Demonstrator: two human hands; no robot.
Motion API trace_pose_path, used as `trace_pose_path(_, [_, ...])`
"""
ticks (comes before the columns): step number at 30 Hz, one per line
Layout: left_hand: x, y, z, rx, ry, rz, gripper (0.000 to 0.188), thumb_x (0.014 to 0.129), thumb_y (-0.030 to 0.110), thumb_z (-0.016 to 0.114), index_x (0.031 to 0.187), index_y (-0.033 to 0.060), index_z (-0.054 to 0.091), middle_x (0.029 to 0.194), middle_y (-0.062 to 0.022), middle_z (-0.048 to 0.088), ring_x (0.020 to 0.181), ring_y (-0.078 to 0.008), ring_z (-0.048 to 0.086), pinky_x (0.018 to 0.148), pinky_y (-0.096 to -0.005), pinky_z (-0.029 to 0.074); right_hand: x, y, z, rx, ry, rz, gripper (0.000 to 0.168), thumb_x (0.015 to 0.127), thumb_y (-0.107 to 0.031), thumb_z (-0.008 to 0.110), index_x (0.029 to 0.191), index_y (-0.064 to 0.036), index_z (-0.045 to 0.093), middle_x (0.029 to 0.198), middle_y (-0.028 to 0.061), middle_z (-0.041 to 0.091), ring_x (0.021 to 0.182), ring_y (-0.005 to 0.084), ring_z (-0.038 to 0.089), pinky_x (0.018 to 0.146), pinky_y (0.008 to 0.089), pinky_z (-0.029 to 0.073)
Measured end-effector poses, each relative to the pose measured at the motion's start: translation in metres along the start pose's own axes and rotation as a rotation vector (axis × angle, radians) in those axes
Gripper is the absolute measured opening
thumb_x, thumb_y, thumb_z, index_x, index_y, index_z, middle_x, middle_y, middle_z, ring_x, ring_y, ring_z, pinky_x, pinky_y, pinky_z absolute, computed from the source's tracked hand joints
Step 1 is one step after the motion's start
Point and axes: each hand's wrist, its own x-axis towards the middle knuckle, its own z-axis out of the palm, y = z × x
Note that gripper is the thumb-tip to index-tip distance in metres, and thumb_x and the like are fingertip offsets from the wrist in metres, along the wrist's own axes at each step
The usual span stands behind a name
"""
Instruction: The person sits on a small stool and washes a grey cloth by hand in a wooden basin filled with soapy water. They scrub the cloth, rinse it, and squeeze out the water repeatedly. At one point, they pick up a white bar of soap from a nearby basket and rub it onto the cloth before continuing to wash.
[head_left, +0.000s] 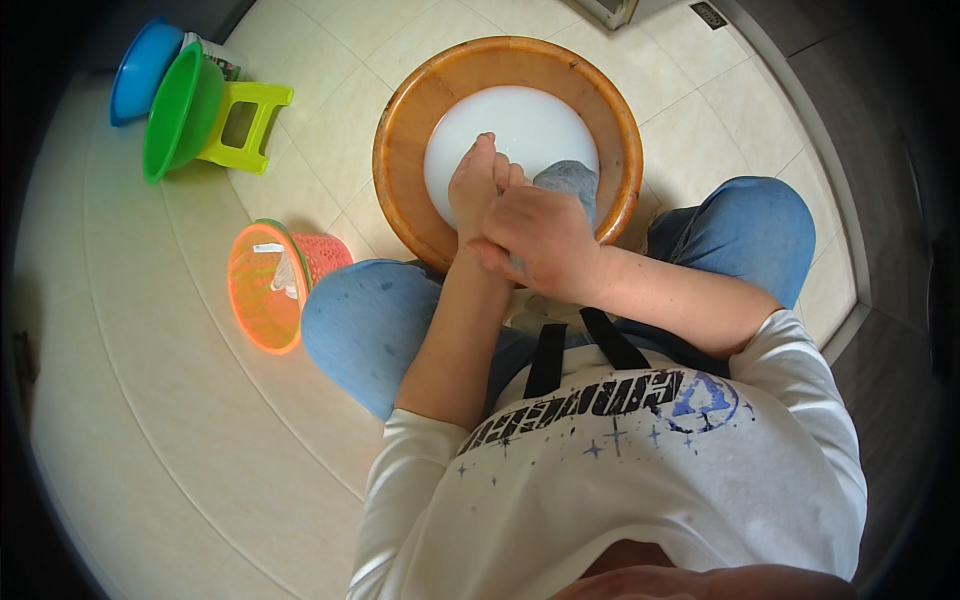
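Observation:
A wooden tub (506, 49) stands between my knees with milky white water (525, 120) in it. Over its near side, a wet grey sock (570, 184) is bunched between my two hands, its rounded end hanging towards the water on the right. My right hand (546, 236) is closed over the sock, knuckles up, and a bit of grey fabric shows below its thumb. My left hand (476, 187) presses against it from the left, thumb pointing away from me and fingers curled on the fabric. The part of the sock inside the grip is hidden.
At the left, an orange plastic basket (240, 315) lies tipped on its side with something white inside. Farther back are a green basin (180, 120), a blue basin (142, 71) and a yellow-green plastic stool (259, 124). A floor drain (708, 15) lies at the far right.

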Motion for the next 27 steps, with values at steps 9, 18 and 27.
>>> trace_pose_path(9, [-0.006, 0.000, 0.018, 0.165, 0.119, 0.050, 0.021, 0.089, 0.020, 0.046, 0.096, 0.0012, 0.053, 0.086, -0.0036, 0.053, 0.078, -0.0115, 0.051, 0.066, -0.0257, 0.043, 0.002, -0.009, -0.005, -0.102, -0.071, -0.005, 0.014, 0.069, -0.018, 0.063, 0.066, -0.009, 0.053, 0.061, 0.0076, 0.053, 0.059, 0.0281, 0.053, 0.049, 0.0346, 0.043])
trace_pose_path(18, [-0.005, 0.010, 0.061, 0.219, 0.239, -0.034, 0.027, 0.090, 0.023, 0.043, 0.107, 0.0025, 0.047, 0.081, -0.0043, 0.057, 0.075, -0.0138, 0.057, 0.072, -0.0292, 0.046, 0.019, 0.064, -0.015, 0.024, 0.086, 0.271, 0.025, 0.083, -0.024, 0.059, 0.068, -0.006, 0.050, 0.059, 0.0050, 0.047, 0.051, 0.0151, 0.043, 0.048, 0.0277, 0.037])
trace_pose_path(27, [-0.004, 0.026, 0.053, 0.131, 0.081, 0.064, 0.023, 0.089, 0.022, 0.045, 0.099, 0.0015, 0.050, 0.050, 0.0066, 0.030, 0.047, -0.0042, 0.027, 0.047, -0.0187, 0.026, 0.022, 0.074, -0.031, 0.742, -0.098, 0.863, 0.030, 0.085, -0.035, 0.057, 0.081, -0.004, 0.058, 0.068, -0.0032, 0.048, 0.069, 0.0064, 0.045, 0.065, 0.0204, 0.038])
